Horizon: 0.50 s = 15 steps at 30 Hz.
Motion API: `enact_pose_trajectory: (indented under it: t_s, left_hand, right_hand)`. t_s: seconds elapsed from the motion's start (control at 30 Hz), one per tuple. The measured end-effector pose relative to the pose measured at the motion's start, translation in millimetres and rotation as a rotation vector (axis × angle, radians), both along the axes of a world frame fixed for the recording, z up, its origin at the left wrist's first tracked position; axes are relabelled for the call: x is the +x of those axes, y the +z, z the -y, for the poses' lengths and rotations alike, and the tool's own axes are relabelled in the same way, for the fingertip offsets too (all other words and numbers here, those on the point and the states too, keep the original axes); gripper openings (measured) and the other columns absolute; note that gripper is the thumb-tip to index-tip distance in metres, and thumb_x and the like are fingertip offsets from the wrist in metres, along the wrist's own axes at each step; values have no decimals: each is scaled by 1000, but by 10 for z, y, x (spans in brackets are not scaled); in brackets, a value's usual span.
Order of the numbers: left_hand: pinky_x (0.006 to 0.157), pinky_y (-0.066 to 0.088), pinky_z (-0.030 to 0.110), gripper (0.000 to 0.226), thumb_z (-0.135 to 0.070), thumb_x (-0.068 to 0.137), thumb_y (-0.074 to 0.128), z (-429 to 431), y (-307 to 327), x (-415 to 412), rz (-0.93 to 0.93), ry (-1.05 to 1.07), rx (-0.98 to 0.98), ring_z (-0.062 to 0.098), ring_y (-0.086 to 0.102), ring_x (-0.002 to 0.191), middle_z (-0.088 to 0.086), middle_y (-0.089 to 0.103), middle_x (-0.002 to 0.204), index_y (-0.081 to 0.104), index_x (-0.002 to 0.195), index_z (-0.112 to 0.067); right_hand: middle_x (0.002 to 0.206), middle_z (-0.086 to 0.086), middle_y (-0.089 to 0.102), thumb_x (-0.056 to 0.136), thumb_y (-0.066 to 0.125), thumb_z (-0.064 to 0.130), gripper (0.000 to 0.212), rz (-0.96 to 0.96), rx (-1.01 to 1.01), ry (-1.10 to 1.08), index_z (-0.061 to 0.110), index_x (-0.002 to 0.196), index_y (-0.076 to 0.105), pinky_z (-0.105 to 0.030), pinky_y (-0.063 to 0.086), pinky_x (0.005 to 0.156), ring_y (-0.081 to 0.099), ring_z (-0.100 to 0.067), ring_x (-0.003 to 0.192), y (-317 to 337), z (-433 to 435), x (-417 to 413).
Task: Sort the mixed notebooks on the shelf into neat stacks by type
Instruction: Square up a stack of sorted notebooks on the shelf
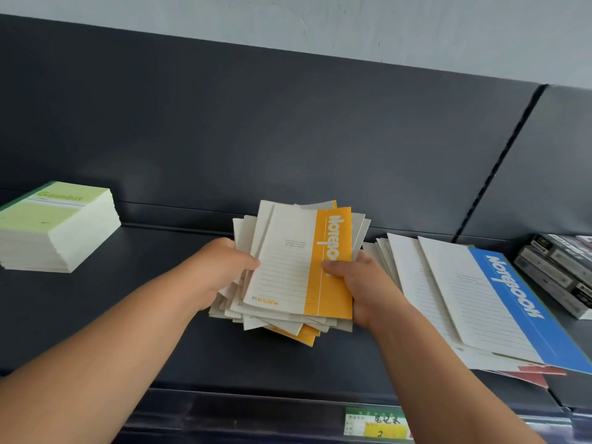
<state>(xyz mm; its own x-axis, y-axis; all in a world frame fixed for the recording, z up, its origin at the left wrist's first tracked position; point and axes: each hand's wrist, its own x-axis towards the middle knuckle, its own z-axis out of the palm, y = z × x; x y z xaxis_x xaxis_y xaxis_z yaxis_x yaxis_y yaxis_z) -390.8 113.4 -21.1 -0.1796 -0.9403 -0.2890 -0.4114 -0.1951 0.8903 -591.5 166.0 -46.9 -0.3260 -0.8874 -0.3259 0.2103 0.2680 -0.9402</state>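
An uneven bundle of small orange-and-white A5 notebooks [288, 270] is at the middle of the dark shelf [160, 315]. My left hand [217, 267] grips its left edge, thumb on the top cover. My right hand [355, 283] grips its right edge, thumb on the orange band. The notebooks are fanned out and not squared up. Whether the bundle rests on the shelf or is lifted I cannot tell. To the right lies a spread pile of larger blue-and-white notebooks [474, 302], with red covers [531, 376] showing under it. A neat stack of green notebooks [54, 225] stands at the far left.
Dark boxed items [563, 267] are stacked at the far right on the adjoining shelf section. A dark back panel [288, 123] rises behind the shelf. A green-and-yellow price label [378, 424] is on the front rail.
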Motion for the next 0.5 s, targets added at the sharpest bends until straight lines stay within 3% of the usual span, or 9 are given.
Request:
enact_pose_trajectory:
  t_s: [0.1, 0.2, 0.3, 0.4, 0.5]
  left_hand:
    - [63, 33, 20, 29, -13, 90, 64, 5, 54, 191, -112, -4, -31, 9, 53, 89, -6, 63, 104, 57, 117, -18]
    - [86, 34, 27, 34, -15, 87, 68, 1, 141, 500, -208, -13, -64, 8, 53, 96, -11, 61, 103, 51, 114, -25]
    - [102, 40, 37, 49, -18, 80, 75, 12, 193, 888, -241, 7, -63, 16, 58, 109, -6, 67, 113, 54, 124, -20]
    - [100, 45, 44, 43, -16, 78, 76, 5, 187, 1257, -260, 28, -79, 18, 63, 107, -7, 71, 109, 59, 118, -21]
    - [89, 50, 36, 35, -9, 81, 73, -7, 110, 1574, -291, 111, -176, 14, 65, 102, -8, 71, 105, 58, 112, -19]
  right_hand:
    - [107, -4, 70, 88, 69, 9, 30, -9, -107, 3, 24, 111, 56, -54, 57, 80, 69, -30, 95, 104, -47, 139]
    - [106, 0, 72, 88, 68, 10, 27, -44, -223, 18, 27, 106, 57, -52, 57, 82, 70, -27, 95, 225, -53, 387]
    - [105, 3, 73, 90, 66, 10, 28, -83, -314, 64, 29, 108, 58, -50, 57, 82, 71, -22, 95, 293, -50, 774]
    - [105, 7, 73, 91, 65, 11, 29, -145, -366, 122, 33, 109, 58, -49, 56, 86, 71, -19, 97, 281, -21, 1163]
    - [110, 9, 71, 92, 65, 16, 30, -201, -386, 154, 37, 112, 56, -51, 55, 89, 69, -18, 102, 242, 47, 1523]
